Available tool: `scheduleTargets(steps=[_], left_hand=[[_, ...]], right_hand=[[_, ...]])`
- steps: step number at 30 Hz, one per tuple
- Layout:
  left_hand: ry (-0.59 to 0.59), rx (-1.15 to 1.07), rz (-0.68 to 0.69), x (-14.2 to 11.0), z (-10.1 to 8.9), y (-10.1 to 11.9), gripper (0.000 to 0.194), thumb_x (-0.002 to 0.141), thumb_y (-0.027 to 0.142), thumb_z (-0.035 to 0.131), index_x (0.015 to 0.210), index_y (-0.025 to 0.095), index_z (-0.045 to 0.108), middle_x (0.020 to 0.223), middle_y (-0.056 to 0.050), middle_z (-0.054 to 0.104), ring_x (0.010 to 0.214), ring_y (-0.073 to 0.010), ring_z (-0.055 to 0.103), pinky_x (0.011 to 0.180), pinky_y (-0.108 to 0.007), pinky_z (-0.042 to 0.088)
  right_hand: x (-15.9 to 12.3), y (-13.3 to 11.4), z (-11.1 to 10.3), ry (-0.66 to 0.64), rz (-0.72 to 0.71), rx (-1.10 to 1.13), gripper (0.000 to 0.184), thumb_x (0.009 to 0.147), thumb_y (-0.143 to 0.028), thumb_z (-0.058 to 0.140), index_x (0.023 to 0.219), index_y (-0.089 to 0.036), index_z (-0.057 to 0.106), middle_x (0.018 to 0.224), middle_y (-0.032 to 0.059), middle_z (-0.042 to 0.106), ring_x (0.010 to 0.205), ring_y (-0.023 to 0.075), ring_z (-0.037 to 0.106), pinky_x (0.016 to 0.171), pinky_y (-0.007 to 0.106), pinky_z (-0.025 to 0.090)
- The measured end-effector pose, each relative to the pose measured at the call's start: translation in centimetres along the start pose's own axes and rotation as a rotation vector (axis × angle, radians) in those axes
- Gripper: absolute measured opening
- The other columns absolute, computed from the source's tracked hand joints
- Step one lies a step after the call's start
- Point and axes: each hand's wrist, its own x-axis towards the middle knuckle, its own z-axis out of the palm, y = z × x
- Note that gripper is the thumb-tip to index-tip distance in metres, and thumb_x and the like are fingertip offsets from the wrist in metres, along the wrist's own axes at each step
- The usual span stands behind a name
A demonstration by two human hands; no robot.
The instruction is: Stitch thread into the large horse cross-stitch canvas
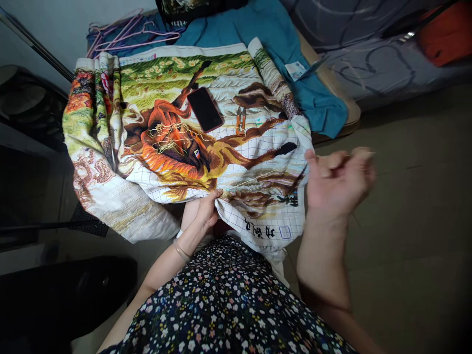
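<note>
A large cross-stitch cloth point(273, 223) spreads before me, with a brown and orange animal worked on a gridded white ground. My left hand point(208, 209) grips its near edge, thumb on top and fingers underneath. Off the cloth's right side, my right hand point(337, 179) is raised palm up with curled fingers, closed and slightly blurred; what they hold cannot be made out. A pale thread point(258, 179) runs over the stitching toward the right. On the cloth lie a tangle of yellow thread point(167, 137), a dark phone point(204, 109) and small orange-handled thread snips point(241, 121).
The cloth's sides are rolled, with a right roll point(273, 78) and a left roll point(79, 103). Behind are a teal fabric point(228, 29), pink hangers point(129, 34) and a small white packet point(295, 70). An orange item point(448, 34) rests on the grey patterned cover at the upper right.
</note>
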Motion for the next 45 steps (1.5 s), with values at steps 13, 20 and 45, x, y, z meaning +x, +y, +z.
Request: scheduleTargets(steps=[13,20,45], left_hand=[[-0.144,0.036,0.064,-1.8,2.0,0.9,0.033,0.061,0.012,0.070,0.092,0.015,0.064,0.082,-0.007,0.072,0.090,-0.0228,0.069,0.086,-0.034,0.051],[-0.140,0.014,0.097,-1.6,1.7,0.7,0.031,0.061,0.010,0.069,0.091,0.016,0.064,0.083,-0.006,0.073,0.093,-0.0223,0.069,0.089,-0.033,0.050],[-0.013,0.062,0.055,-0.2,1.0,0.6,0.029,0.057,0.013,0.072,0.084,0.016,0.061,0.069,-0.001,0.067,0.072,-0.0192,0.067,0.076,-0.031,0.050]], right_hand=[[-9.1,5.2,3.3,-0.659,0.360,-0.740,0.026,0.084,-0.027,0.049,0.088,-0.016,0.073,0.052,-0.0008,0.057,0.046,0.0120,0.050,0.049,0.023,0.041],[-8.8,5.2,3.6,-0.681,0.273,-0.820,0.027,0.084,-0.025,0.049,0.087,-0.017,0.075,0.058,0.0021,0.065,0.052,0.0143,0.056,0.054,0.025,0.043],[-10.9,7.5,4.4,-0.460,0.452,-0.626,0.018,0.075,-0.032,0.060,0.067,-0.017,0.066,0.054,0.0015,0.062,0.044,0.0120,0.052,0.047,0.024,0.041]])
